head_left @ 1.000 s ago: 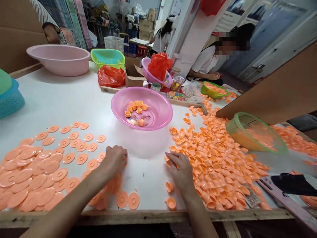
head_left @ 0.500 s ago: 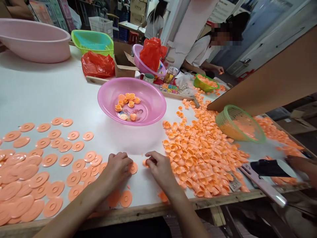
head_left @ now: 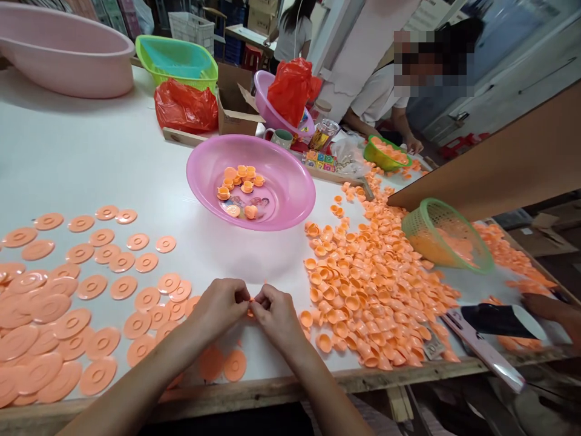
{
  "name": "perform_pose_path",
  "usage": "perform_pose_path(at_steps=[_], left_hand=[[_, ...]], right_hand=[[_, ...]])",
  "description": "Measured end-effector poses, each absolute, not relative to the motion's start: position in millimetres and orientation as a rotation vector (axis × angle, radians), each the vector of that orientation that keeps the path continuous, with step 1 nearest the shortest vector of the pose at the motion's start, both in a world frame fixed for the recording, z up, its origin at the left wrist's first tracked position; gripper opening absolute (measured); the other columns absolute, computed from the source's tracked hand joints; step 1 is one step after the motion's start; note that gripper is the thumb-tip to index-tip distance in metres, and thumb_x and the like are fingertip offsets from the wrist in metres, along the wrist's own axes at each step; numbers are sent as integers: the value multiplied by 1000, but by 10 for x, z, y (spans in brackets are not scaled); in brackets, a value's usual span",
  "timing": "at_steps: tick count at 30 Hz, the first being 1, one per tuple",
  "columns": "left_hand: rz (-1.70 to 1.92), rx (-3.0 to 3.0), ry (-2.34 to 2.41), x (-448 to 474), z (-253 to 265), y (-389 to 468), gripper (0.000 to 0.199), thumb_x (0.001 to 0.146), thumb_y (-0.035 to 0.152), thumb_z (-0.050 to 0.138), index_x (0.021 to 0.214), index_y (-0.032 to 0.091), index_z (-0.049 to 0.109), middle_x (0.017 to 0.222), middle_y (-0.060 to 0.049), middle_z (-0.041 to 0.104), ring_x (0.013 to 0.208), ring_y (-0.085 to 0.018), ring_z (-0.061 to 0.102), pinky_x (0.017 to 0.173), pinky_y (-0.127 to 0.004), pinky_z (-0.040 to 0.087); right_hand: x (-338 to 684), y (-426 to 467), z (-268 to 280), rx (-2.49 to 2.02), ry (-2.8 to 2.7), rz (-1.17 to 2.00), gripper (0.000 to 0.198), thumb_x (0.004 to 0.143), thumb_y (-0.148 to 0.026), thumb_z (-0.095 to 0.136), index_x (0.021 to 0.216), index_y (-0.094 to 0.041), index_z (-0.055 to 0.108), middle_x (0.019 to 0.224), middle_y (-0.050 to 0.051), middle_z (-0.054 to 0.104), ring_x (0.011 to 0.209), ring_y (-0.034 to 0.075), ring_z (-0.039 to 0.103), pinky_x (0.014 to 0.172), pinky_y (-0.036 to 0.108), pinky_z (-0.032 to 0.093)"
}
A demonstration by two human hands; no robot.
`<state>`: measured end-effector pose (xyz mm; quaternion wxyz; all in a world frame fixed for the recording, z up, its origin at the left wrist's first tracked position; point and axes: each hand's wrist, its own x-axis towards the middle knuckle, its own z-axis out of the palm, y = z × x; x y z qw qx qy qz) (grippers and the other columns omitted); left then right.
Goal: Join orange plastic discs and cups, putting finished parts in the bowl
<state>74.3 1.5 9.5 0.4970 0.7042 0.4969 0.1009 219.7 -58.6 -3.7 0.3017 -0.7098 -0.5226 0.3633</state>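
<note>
The left hand [head_left: 227,304] and right hand [head_left: 275,312] pinch a small orange piece [head_left: 251,309] between them, discs [head_left: 92,287] lying left and cups [head_left: 351,303] right of them, presumably for easy reach.

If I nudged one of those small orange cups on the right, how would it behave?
An orange cup would probably roll or wobble, given its rounded sides. Its thin rim suggests it's light. The glossy, plastic-looking surface hints at stiff and slightly slippery.
</note>
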Motion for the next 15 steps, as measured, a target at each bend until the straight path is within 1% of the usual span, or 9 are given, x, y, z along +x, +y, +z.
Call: perform_pose_path(at_steps=[2,5,8,11,15], left_hand=[[248,1689,1258,805,57,11,12,67,14,53,58,19,60,59,1,63,59,-15,56,56,-26,36],[262,1653,1282,847,-33,-5,13,67,16,52,55,20,53,56,1,59,58,-14,53,55,-26,35],[288,1604,1263,827,-94,-30,13,69,21,52,57,20,52,57,2,59,57,-14,53,54,-25,37],[342,1581,1252,804,-113,-81,16,73,27,51,58,20,51,56,3,57,51,-13,53,50,-24,38],[448,1594,1230,795,-99,-142,19,76,31,49,61,20,52,55,3,58,46,-13,54,45,-24,39]], right_hand=[[2202,-578,-40,-1889,-1395,973,13,71,-11,53,62,-20,54,57,-3,59,55,12,54,52,21,38],[2193,-569,-57,-1877,-1402,973,13,72,-11,52,62,-20,53,59,-3,59,57,13,55,54,21,38],[2151,-587,-85,-1879,-1369,954,13,74,-13,54,63,-20,53,59,-3,58,57,13,55,55,22,39],[2095,-629,-105,-1886,-1332,883,14,77,-15,53,64,-20,55,60,-2,60,57,13,56,55,22,40],[2089,-640,-81,-1847,-1310,849,15,77,-13,54,63,-19,58,59,-1,61,57,13,57,54,22,41]])
